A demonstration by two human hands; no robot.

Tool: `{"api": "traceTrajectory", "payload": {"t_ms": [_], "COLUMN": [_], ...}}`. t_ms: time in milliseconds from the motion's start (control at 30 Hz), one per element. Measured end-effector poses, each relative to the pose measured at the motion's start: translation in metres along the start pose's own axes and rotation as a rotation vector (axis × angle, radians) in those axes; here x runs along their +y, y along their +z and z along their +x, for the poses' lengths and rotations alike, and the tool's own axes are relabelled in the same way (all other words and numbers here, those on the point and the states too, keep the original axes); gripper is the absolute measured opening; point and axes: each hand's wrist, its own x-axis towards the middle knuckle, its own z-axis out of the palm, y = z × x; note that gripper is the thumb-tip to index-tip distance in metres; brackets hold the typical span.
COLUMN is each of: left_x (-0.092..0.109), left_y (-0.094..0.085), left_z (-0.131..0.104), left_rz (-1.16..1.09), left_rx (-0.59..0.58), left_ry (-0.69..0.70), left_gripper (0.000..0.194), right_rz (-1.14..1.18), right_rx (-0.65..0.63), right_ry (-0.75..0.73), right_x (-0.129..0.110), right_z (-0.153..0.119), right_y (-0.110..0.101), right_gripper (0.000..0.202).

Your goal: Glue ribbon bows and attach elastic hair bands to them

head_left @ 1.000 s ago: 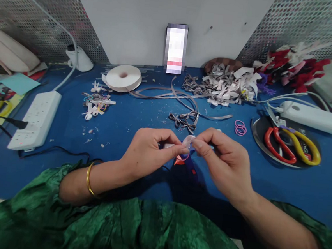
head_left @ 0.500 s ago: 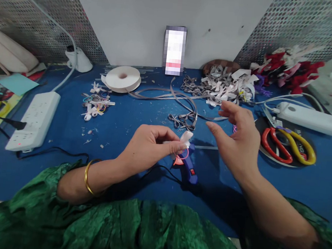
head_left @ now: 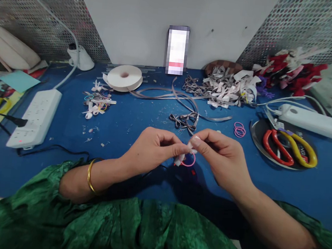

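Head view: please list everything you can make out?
Ribbon piece: 1, white, between the fingertips
Elastic band: 1, pink, hanging below it
Tool: 1, dark, red switch, below hands, mostly hidden
Spool: 1, white, back left
Loose ribbon: uncounted, grey, centre
Small bows: several, grey, centre
Bow cluster: uncounted, mostly white, left
Ribbon pile: many, grey-white, back right
Bunch: 1, red-white, back right
Loose bands: several, pink, right
Scissors: 2, red-and-yellow handles, left and right
Disc: 1, black, under right scissors
Power strip: 1, white, left
Phone: 1, pixelated screen, back centre
Table: 1, blue, beneath
Bracelet: 1, gold, left wrist
Left hand: 1, bare, pinching ribbon piece
Right hand: 1, bare, likewise
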Motion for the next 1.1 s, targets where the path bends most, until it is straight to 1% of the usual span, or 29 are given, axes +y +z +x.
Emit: {"api": "traceTrajectory", "payload": {"t_ms": [67, 100, 233, 333, 433, 600, 733, 833, 967, 1033, 1100], "left_x": [-0.0008, -0.0010, 0.0007, 0.0023, 0.0015, -0.0022, -0.0030, -0.0026, -0.0029, -0.0032, -0.0031], "left_y": [-0.0005, -0.0005, 0.0003, 0.0006, -0.0001, -0.0016, -0.0013, -0.0011, -0.0016, -0.0015, -0.0011], "left_z": [0.0002, 0.0003, 0.0000, -0.0003, -0.0001, 0.0010, 0.0015, 0.0012, 0.0011, 0.0012, 0.0011], "left_rz": [-0.011, -0.017, -0.006, 0.042, 0.026, -0.101, -0.122, -0.104, -0.093, -0.113, -0.140], "left_rx": [0.017, 0.020, -0.020, -0.009, -0.009, -0.027, -0.063, -0.041, -0.014, -0.025, -0.032], "left_ry": [0.026, 0.031, -0.003, -0.012, -0.001, -0.005, -0.022, -0.026, -0.047, -0.056, -0.059], "left_gripper": [0.038, 0.038, 0.024, 0.018, 0.018, 0.027, 0.019, 0.016, 0.014, 0.014, 0.016], "right_rz": [0.029, 0.038, 0.049, 0.049, 0.049, 0.061, 0.064, 0.067, 0.139, 0.167, 0.183], "right_rx": [0.019, 0.024, 0.000, -0.015, -0.007, 0.031, 0.022, 0.004, -0.006, 0.003, 0.050], "right_ry": [0.022, 0.024, 0.020, 0.029, 0.028, 0.040, 0.028, 0.031, 0.070, 0.079, 0.074], "right_x": [-0.0001, 0.0001, 0.0022, 0.0037, 0.0041, 0.0043, 0.0051, 0.0048, 0.0041, 0.0049, 0.0065], "right_z": [0.0010, 0.0013, 0.0015, 0.0012, 0.0013, 0.0017, 0.0020, 0.0022, 0.0026, 0.0028, 0.0033], "right_y": [-0.0008, -0.0008, 0.0013, 0.0025, 0.0027, 0.0013, 0.0014, 0.0016, 0.0014, 0.0010, 0.0004], "right_gripper": [0.020, 0.020, 0.020, 0.019, 0.019, 0.020, 0.019, 0.019, 0.015, 0.014, 0.015]}}
